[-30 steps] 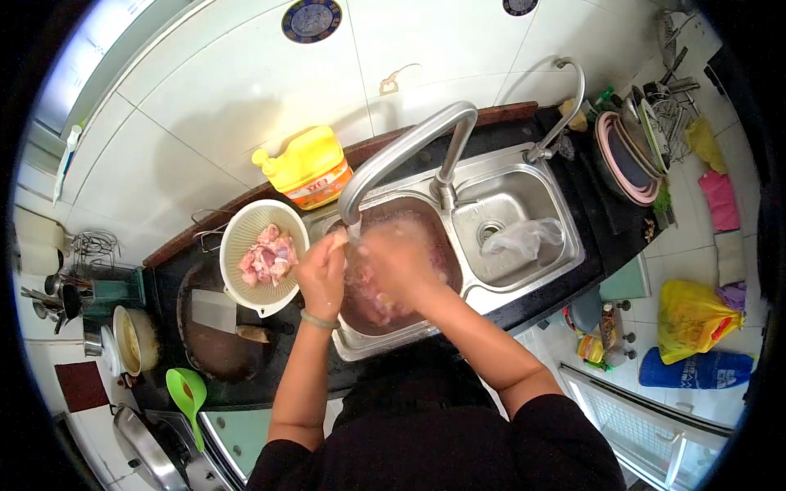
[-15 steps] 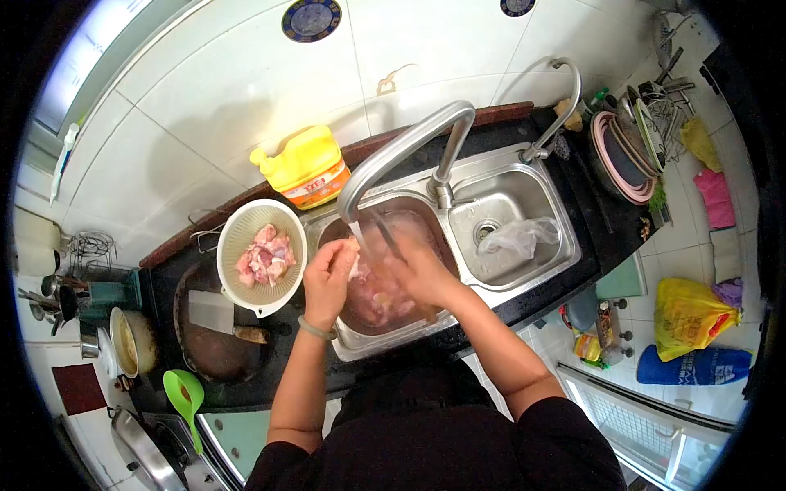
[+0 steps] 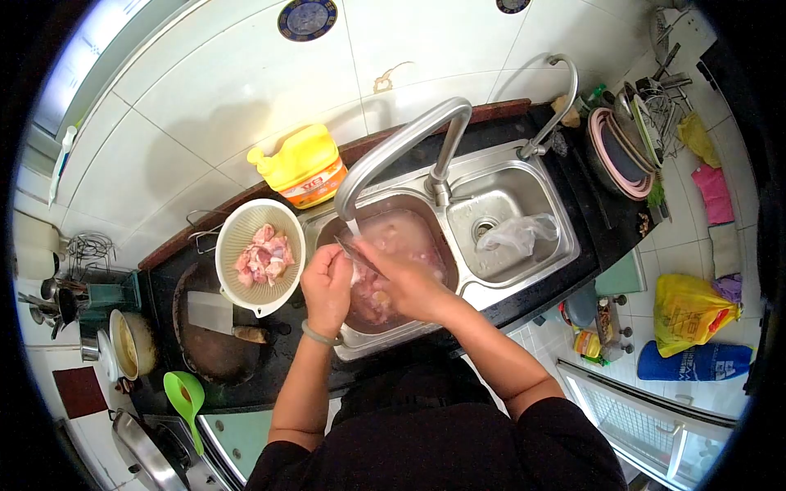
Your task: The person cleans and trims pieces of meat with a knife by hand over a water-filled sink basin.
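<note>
- Raw meat pieces [image 3: 264,255], pink with pale fat and skin, are heaped in the colander, left of the water-filled basin; more submerged pieces [image 3: 378,299] are seen in that basin's cloudy pinkish water.
- A pot [image 3: 133,344] with yellowish contents is placed far left of the basin.
- The pale colander [image 3: 281,296] is set just beside the basin's left edge.
- The water-filled basin [image 3: 449,266] is partly covered from view by the hands.
- A clear plastic bag [image 3: 517,235] is held in the second basin [image 3: 508,192], adjoining on the right.
- Over the first basin's left part, a small pale piece [image 3: 355,274] is pinched by the left hand [image 3: 326,282]; a dark narrow tool [image 3: 359,257], apparently a blade, is gripped by the right hand [image 3: 413,286], close beside.
- Left of the colander, a cleaver [image 3: 210,312] is laid on a round board [image 3: 196,353].
- Behind the basin, a yellow jug [image 3: 303,168] is stood; the basin is overhung by a curved faucet [image 3: 401,146].
- Stacked bowls [image 3: 622,159] are kept far right.
</note>
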Tool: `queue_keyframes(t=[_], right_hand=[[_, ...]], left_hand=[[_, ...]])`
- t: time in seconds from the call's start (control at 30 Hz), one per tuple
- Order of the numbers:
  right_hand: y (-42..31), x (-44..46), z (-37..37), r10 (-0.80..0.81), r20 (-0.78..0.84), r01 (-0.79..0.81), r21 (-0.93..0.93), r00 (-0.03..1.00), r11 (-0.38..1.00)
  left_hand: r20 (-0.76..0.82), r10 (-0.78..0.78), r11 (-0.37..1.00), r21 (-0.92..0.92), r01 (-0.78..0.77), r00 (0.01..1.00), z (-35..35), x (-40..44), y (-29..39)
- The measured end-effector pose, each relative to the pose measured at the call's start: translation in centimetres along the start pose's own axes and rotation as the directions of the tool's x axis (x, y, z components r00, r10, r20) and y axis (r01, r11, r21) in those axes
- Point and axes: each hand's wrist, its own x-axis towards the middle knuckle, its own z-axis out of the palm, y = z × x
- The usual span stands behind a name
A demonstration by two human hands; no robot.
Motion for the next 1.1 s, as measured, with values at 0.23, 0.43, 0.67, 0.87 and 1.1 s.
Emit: queue_keyframes(t=[0.23,0.43,0.67,0.87,1.1], right_hand=[[-0.4,0.4,0.5,0.044,-0.043,-0.044,0.016,0.998,0.999],[1.9,1.0,1.5,-0.02,-0.21,0.019,-0.009,0.977,1.0],[2.2,4.9,0.5,0.177,-0.175,-0.121,0.291,0.969,0.949],[12.2,1.3,0.9,0.525,-0.523,-0.308,0.448,0.672,0.84],[17.1,0.3,-4.3,0.674,-0.642,-0.07,0.703,0.364,0.708]], left_hand=[[-0.049,-0.017,0.999,0.038,0.018,0.999,0.0,-0.2,-0.3],[-0.041,-0.074,0.991,-0.114,0.069,0.996,0.2,-0.2,-0.9],[-0.032,-0.206,0.931,-0.313,0.186,0.978,0.5,1.9,-1.5],[0.279,-0.191,0.796,-0.517,0.315,0.941,2.6,5.8,0.4],[0.405,-0.217,0.698,-0.572,0.431,0.888,3.9,5.3,-0.9]])
